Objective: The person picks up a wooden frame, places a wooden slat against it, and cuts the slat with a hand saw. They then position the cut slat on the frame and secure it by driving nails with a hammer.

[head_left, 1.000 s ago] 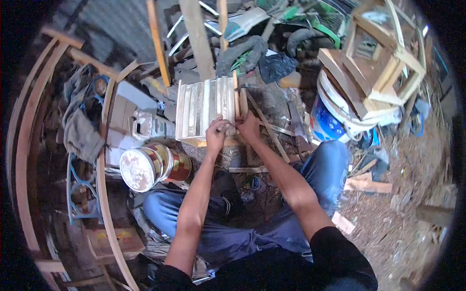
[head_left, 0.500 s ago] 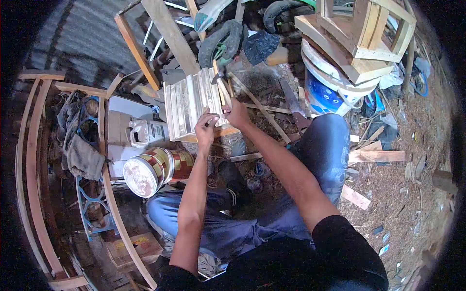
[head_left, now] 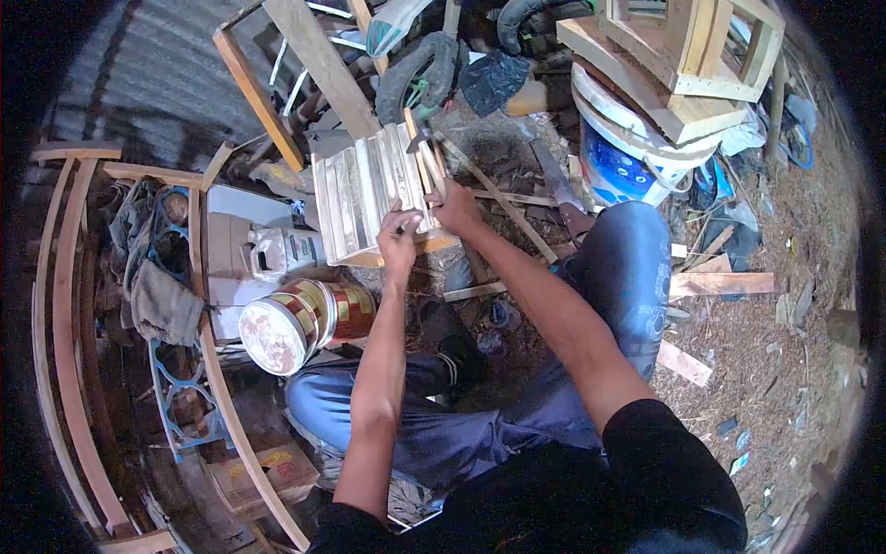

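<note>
A box-like piece of pale wooden slats [head_left: 355,198] stands in front of me, its slatted face turned up. My right hand [head_left: 459,212] is closed around the handle of a hammer [head_left: 430,169], whose dark head lies over the slats near the far right corner. Close beside it, my left hand [head_left: 399,242] rests at the near edge of the slats with thumb and fingers drawn together. Whatever is between those fingertips is too small to make out.
At left stand a long wooden frame [head_left: 226,397], a paint bucket [head_left: 277,334] on its side and a plastic jug [head_left: 269,251]. A blue-white bucket [head_left: 620,166] carries wooden pieces at right. Wood offcuts [head_left: 723,283] lie on the ground. A tyre [head_left: 415,83] is behind.
The view has shifted slightly. Both hands stay at nearly the same place on the slatted wood, and the hammer remains in my right hand.
</note>
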